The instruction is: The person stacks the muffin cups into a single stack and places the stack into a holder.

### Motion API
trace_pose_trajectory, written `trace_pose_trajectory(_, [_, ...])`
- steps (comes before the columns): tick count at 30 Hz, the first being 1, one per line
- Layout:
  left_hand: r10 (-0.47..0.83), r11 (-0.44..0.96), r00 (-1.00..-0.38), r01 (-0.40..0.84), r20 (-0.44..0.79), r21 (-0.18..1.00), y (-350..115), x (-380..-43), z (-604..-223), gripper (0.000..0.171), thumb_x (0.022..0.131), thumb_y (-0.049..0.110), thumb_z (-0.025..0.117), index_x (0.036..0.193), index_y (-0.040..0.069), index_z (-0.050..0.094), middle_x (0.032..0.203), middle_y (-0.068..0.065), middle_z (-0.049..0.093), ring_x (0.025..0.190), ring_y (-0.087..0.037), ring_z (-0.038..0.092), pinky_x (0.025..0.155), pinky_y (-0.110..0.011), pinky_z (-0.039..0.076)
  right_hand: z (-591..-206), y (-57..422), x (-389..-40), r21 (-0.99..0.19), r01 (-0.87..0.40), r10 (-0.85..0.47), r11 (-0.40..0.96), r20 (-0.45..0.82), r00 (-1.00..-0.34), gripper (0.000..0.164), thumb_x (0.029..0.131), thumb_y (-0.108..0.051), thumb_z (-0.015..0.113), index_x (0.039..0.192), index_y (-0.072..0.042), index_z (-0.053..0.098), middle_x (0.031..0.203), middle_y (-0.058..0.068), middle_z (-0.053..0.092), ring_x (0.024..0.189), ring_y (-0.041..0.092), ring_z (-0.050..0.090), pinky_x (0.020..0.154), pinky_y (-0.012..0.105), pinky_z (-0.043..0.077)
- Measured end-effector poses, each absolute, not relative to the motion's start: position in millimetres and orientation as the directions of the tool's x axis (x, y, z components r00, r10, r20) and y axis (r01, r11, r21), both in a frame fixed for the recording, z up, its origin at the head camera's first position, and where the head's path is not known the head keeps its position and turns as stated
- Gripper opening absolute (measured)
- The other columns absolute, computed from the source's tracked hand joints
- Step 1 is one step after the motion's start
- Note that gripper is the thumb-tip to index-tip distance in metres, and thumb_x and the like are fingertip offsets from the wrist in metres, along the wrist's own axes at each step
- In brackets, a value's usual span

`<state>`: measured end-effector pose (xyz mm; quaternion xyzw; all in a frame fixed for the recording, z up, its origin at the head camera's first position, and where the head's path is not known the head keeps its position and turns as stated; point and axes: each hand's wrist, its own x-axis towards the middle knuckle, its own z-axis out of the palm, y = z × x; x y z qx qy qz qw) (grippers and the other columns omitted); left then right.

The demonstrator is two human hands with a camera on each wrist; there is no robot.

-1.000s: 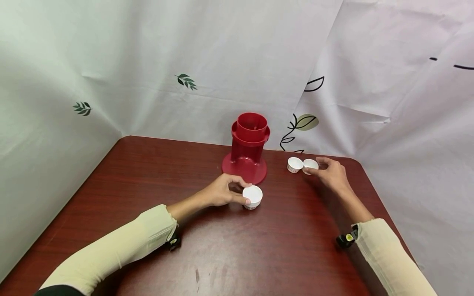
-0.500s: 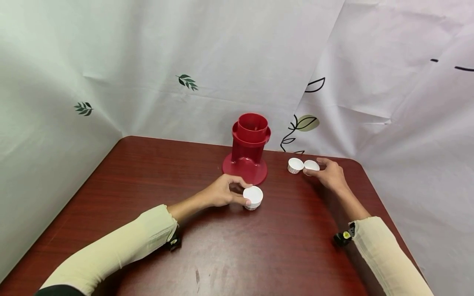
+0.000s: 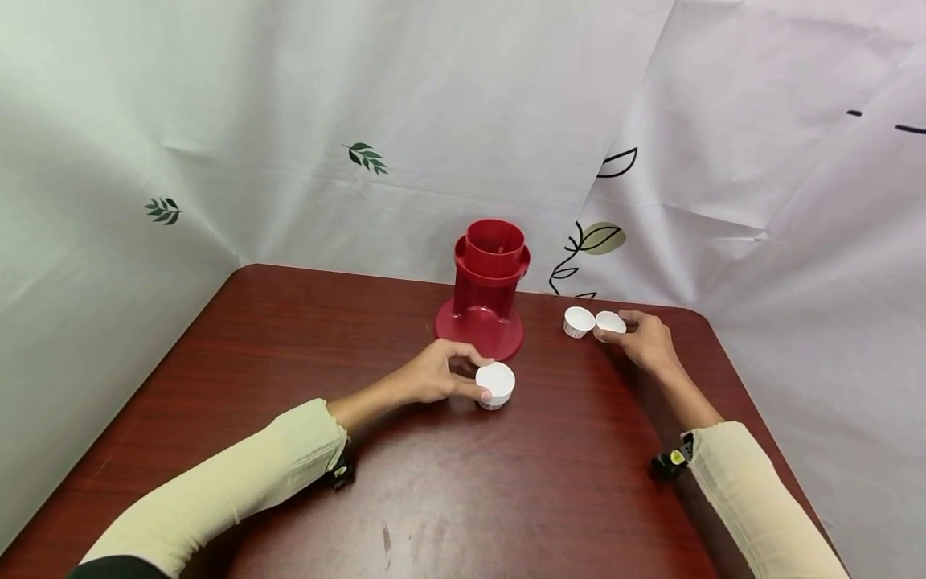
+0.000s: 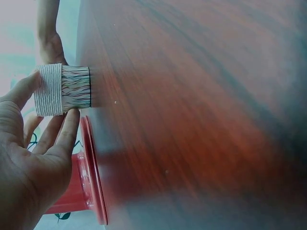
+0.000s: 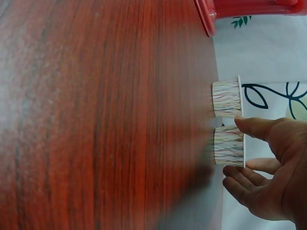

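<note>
My left hand (image 3: 436, 375) grips a short stack of white paper cups (image 3: 495, 384) between thumb and fingers, at the middle of the table. In the left wrist view the nested rims of the stack (image 4: 49, 90) show above one streaked cup wall. At the far right, my right hand (image 3: 648, 342) has its thumb and fingers around a single paper cup (image 3: 611, 324), which stands upright on the table. Another upright paper cup (image 3: 579, 322) is close on its left; the right wrist view shows this second cup (image 5: 226, 98) near my thumb tip.
A red plastic stand (image 3: 481, 322) with a round base and a cylindrical open top is behind the stack, near the table's back edge. White cloth (image 3: 405, 217) with leaf prints hangs behind and beside the dark red wooden table (image 3: 506, 490).
</note>
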<state>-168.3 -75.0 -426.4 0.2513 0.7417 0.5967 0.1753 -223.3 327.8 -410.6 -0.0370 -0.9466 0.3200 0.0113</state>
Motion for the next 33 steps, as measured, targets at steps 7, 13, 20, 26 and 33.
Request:
trace_pose_trajectory(7, [0.586,0.173,-0.809,0.192,0.056,0.966,-76,-170,-427,0.036,0.088,0.0,0.095,0.121,-0.003,0.081,0.131,-0.021,0.082,0.111,-0.025,0.083,0.1,-0.035,0.07,-411,331,-221,-0.6,0.062,0.084,0.798,0.008,-0.996,0.083,0.099,-0.043,0.087,0.156,0.01,0.058,0.147,0.037,0.068,0.139,0.054,0.062,0.118,0.065,0.052])
trace_pose_trajectory(13, [0.581,0.182,-0.813,0.19,0.051,0.965,-76,-171,-427,0.037,0.087,0.0,0.095,0.122,-0.002,0.082,0.129,-0.02,0.083,0.11,-0.025,0.083,0.1,-0.035,0.07,-409,332,-220,-0.607,0.068,0.09,0.792,0.006,-0.996,0.083,0.098,-0.044,0.087,0.156,0.008,0.059,0.152,0.037,0.064,0.141,0.056,0.058,0.12,0.067,0.05])
trace_pose_trajectory(20, [0.582,0.176,-0.812,0.186,0.05,0.967,-76,-172,-429,0.036,0.088,0.0,0.095,0.121,-0.003,0.081,0.131,-0.02,0.083,0.111,-0.024,0.083,0.101,-0.035,0.07,-407,334,-218,-0.612,0.072,0.108,0.788,0.023,-0.994,0.079,0.097,-0.043,0.088,0.154,0.006,0.062,0.15,0.036,0.066,0.138,0.055,0.058,0.118,0.066,0.05])
trace_pose_trajectory(26, [0.579,0.175,-0.814,0.171,0.039,0.969,-75,-171,-428,0.036,0.087,-0.002,0.095,0.12,-0.003,0.081,0.133,-0.021,0.082,0.112,-0.024,0.083,0.102,-0.036,0.07,-400,338,-214,-0.613,0.072,0.117,0.786,0.033,-0.993,0.081,0.099,-0.049,0.086,0.155,0.005,0.062,0.147,0.036,0.068,0.137,0.052,0.059,0.115,0.064,0.051])
trace_pose_trajectory(33, [0.585,0.166,-0.81,0.173,0.044,0.971,-75,-170,-428,0.035,0.087,-0.002,0.095,0.12,-0.004,0.08,0.133,-0.022,0.082,0.112,-0.025,0.083,0.102,-0.036,0.07,-393,339,-210,-0.604,0.057,0.111,0.795,0.053,-0.992,0.082,0.098,-0.052,0.085,0.154,0.003,0.063,0.146,0.035,0.069,0.136,0.052,0.062,0.113,0.063,0.052])
